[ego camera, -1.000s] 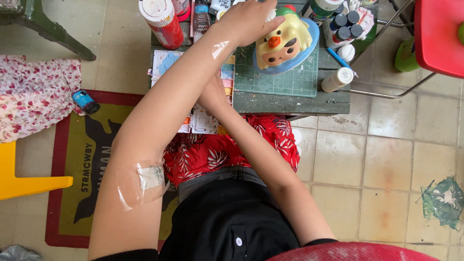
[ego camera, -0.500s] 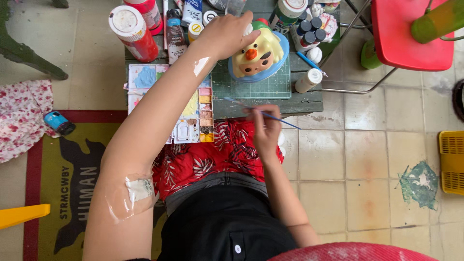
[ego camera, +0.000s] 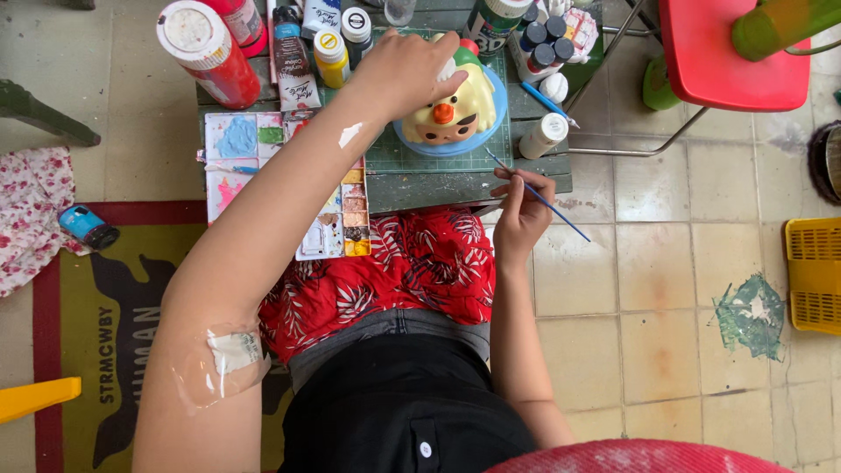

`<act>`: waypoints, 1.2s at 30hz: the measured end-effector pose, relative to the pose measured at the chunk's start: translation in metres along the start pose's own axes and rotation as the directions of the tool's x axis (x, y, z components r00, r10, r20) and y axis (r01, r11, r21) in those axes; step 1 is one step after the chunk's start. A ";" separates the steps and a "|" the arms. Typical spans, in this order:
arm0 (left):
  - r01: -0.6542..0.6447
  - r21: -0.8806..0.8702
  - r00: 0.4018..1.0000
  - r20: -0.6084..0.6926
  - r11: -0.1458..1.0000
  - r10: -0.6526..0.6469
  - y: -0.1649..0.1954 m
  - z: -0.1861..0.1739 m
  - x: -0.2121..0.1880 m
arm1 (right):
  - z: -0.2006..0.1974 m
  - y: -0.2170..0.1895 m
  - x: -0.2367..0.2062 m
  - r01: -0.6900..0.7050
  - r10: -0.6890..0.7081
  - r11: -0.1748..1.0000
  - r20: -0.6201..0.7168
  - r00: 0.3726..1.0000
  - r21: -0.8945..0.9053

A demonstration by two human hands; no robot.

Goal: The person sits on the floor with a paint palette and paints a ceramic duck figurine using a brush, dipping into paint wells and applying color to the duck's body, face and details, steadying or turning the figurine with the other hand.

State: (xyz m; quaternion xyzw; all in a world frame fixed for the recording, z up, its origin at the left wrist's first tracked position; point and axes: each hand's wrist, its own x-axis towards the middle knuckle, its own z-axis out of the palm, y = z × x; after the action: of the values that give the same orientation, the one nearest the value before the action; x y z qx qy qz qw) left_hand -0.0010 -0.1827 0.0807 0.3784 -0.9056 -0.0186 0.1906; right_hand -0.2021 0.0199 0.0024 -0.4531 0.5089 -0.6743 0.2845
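Observation:
A painted figurine head point(ego camera: 455, 112) with yellow hair, an orange nose and a blue base stands on a green cutting mat point(ego camera: 412, 158) on a small low table. My left hand point(ego camera: 407, 70) rests on top of the figurine and grips it. My right hand point(ego camera: 521, 206) hovers at the table's front edge, below and to the right of the figurine, pinching a thin blue paintbrush point(ego camera: 539, 197) whose tip points up toward the figurine. A paint palette point(ego camera: 254, 166) with several coloured wells lies to the left, partly under my left forearm.
Paint bottles point(ego camera: 328, 44) and a red jar point(ego camera: 206, 52) crowd the table's back edge; a white bottle point(ego camera: 543, 136) lies at its right. A red chair point(ego camera: 731, 52) stands at the right, a yellow crate point(ego camera: 815, 276) far right, a rug point(ego camera: 105, 342) at left.
My right hand with the brush has come out from beneath my left arm and moved right and down, away from the figurine. My left hand stays on the figurine.

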 end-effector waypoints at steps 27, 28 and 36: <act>-0.040 0.046 0.996 -0.078 0.998 0.044 -0.002 0.008 -0.001 | 0.029 -0.011 0.012 0.088 -0.097 0.979 -0.037 0.995 -0.184; -0.041 0.039 0.996 -0.073 0.998 0.043 -0.002 0.007 -0.002 | 0.029 -0.012 0.012 0.082 -0.091 0.982 -0.048 0.995 -0.168; -0.032 0.033 0.997 -0.072 0.999 0.034 0.000 0.006 -0.001 | 0.032 -0.015 0.011 0.110 -0.117 0.969 -0.020 0.993 -0.221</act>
State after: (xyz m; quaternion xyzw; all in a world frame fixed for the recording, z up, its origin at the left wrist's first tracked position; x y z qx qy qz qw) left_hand -0.0024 -0.1831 0.0749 0.3667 -0.9044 0.0127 0.2176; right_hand -0.1769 0.0022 0.0226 -0.4990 0.5581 -0.6364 0.1856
